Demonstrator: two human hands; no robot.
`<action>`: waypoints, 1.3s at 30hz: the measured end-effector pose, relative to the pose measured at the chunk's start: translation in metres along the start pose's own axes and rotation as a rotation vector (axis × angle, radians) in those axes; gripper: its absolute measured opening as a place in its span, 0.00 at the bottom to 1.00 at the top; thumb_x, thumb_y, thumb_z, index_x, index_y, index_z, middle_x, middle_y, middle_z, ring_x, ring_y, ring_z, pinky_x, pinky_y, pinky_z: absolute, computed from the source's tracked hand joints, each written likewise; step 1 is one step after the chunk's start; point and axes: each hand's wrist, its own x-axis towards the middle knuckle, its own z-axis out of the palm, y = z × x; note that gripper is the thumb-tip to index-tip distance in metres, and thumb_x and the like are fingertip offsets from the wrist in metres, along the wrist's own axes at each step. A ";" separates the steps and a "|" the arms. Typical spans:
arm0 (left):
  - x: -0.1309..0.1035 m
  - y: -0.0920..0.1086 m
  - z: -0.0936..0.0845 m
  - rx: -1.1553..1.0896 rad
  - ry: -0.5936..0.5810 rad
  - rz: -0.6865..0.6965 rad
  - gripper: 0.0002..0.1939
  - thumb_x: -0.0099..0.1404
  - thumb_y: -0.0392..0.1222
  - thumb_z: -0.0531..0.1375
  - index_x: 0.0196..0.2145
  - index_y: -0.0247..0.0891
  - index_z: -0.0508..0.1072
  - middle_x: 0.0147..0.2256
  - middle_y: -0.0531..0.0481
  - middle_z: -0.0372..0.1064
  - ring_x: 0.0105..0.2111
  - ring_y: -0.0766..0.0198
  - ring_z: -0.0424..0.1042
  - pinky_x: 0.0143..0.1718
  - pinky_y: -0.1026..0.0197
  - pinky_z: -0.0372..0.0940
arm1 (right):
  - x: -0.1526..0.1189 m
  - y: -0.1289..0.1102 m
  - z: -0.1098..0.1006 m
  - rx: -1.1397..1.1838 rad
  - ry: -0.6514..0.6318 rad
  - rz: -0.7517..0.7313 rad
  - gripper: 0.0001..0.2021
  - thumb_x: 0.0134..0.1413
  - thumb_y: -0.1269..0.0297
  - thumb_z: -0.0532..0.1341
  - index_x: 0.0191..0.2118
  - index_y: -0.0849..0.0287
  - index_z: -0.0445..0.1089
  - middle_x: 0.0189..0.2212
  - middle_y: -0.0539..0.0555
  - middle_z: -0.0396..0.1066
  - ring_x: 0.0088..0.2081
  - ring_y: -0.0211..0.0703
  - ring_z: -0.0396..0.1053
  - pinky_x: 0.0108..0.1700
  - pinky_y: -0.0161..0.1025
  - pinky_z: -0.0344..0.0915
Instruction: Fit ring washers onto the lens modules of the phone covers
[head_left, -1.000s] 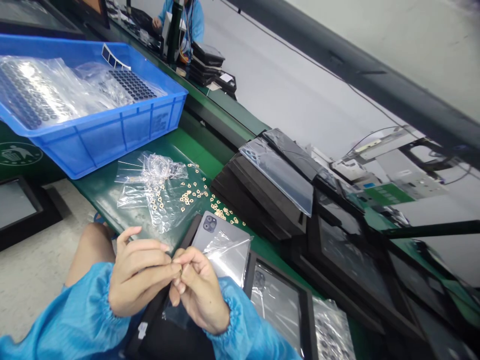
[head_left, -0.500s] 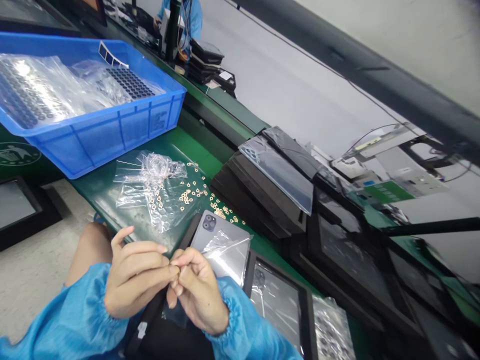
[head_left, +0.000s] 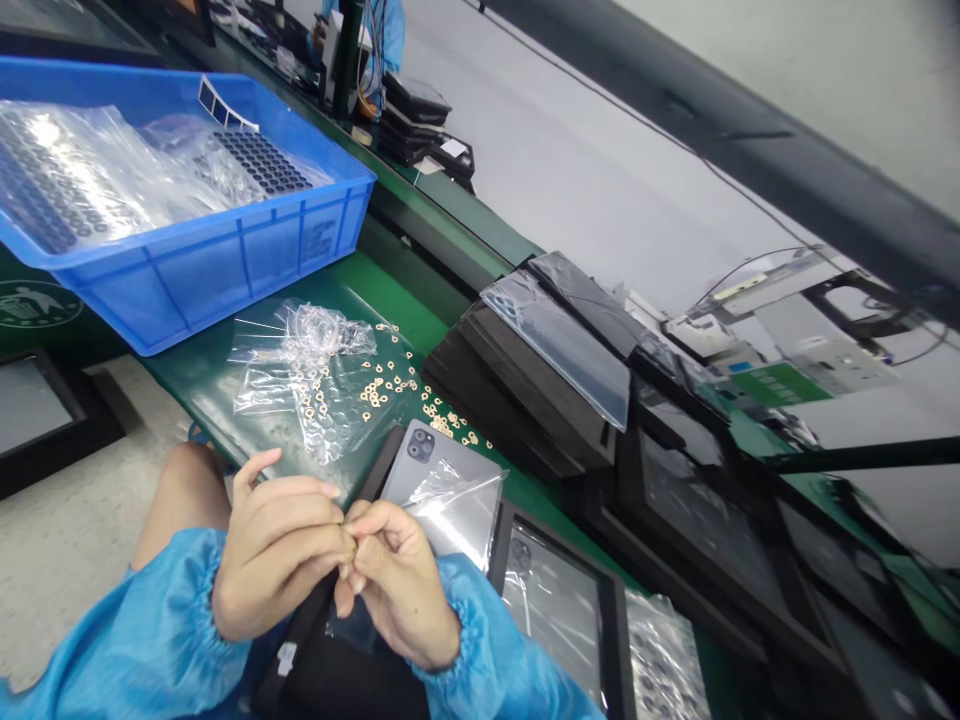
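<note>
My left hand and my right hand meet fingertip to fingertip low in the view, both pinched closed. Whatever lies between the fingertips is too small and covered to make out. Just behind them rests a grey tablet back panel with a camera cluster, partly under clear film. Farther off, small gold-coloured ring-shaped pieces are scattered on the green table. More of these pieces show in a crumpled clear plastic bag. Beneath my hands is a black foam piece.
A blue bin with bagged dark round parts stands at the far left. Stacked black foam frames with film-covered panels run along the right. A framed panel and a bag of dark parts lie near my right sleeve. Another person is at the back.
My hands stay pinched together in nearly the same place; the left fingers have shifted very slightly. The other things have not moved.
</note>
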 end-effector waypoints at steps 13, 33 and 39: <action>0.007 0.004 0.002 -0.061 0.063 -0.054 0.06 0.68 0.36 0.58 0.33 0.43 0.72 0.29 0.55 0.69 0.40 0.64 0.70 0.63 0.48 0.54 | 0.001 -0.001 -0.001 -0.030 0.024 -0.001 0.05 0.52 0.63 0.70 0.35 0.55 0.78 0.25 0.46 0.69 0.21 0.24 0.64 0.21 0.23 0.70; 0.004 0.000 0.009 -0.052 0.014 -0.069 0.09 0.71 0.39 0.52 0.33 0.41 0.69 0.31 0.50 0.71 0.44 0.61 0.72 0.57 0.50 0.61 | 0.004 -0.003 -0.004 -0.164 0.120 0.029 0.09 0.47 0.60 0.72 0.32 0.58 0.76 0.22 0.45 0.70 0.17 0.28 0.66 0.19 0.26 0.70; 0.004 -0.005 0.017 -0.068 0.059 -0.062 0.10 0.72 0.42 0.52 0.33 0.41 0.68 0.31 0.50 0.69 0.43 0.61 0.72 0.54 0.50 0.66 | 0.007 -0.004 -0.003 -0.141 0.164 0.096 0.15 0.43 0.54 0.73 0.32 0.59 0.75 0.19 0.45 0.69 0.16 0.27 0.62 0.21 0.27 0.70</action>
